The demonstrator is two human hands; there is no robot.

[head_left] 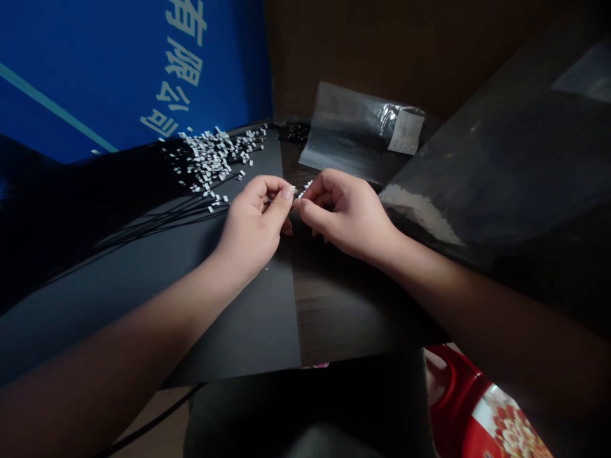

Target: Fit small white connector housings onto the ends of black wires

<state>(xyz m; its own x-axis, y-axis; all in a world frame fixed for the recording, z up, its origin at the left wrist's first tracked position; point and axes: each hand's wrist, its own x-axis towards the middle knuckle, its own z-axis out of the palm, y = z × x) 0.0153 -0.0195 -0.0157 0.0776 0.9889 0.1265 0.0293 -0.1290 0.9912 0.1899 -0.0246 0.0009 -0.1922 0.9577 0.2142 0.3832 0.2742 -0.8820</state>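
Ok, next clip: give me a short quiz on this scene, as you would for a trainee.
1. Which is nearer the pile of small white pieces: the left hand or the right hand?
2. True or false: the white label is on the clear plastic bag.
3. What colour is the lettered board behind the pile? A red, B blue, C green.

Key: 1 left hand; 2 true; 3 B.
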